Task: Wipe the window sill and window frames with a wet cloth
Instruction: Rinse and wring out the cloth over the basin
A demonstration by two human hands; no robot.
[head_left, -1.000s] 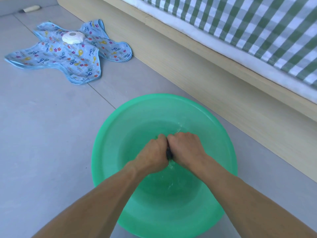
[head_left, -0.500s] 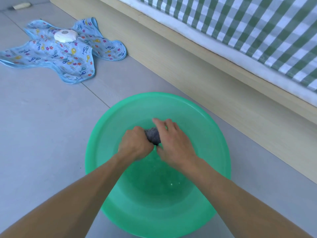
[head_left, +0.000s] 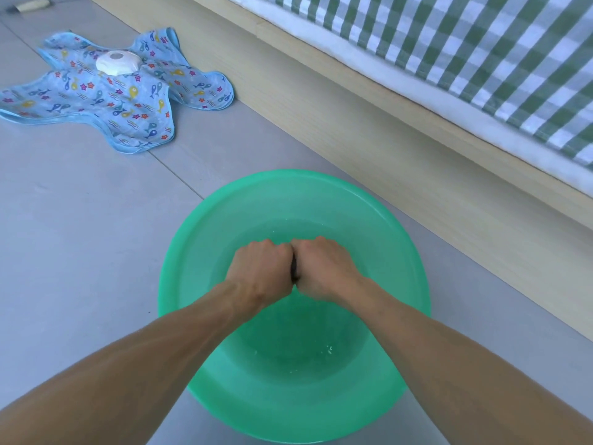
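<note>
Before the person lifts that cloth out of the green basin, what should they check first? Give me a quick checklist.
1. Both hands grip the cloth: ok; left hand and right hand are clenched on it.
2. Hands over the green basin, so drips fall inside: ok.
3. Water in basin: ok, shallow water shows.
4. Cloth wrung enough: cannot tell, mostly hidden.
5. Patterned blue mat clear of basin: ok, lies apart on the floor.

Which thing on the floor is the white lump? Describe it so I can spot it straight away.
Start at the green basin under both hands, then look to the far left, where a blue fish-print cloth lies spread flat on the grey tiles. The white lump sits on top of that cloth, the only plain, rounded thing on the pattern.
</note>
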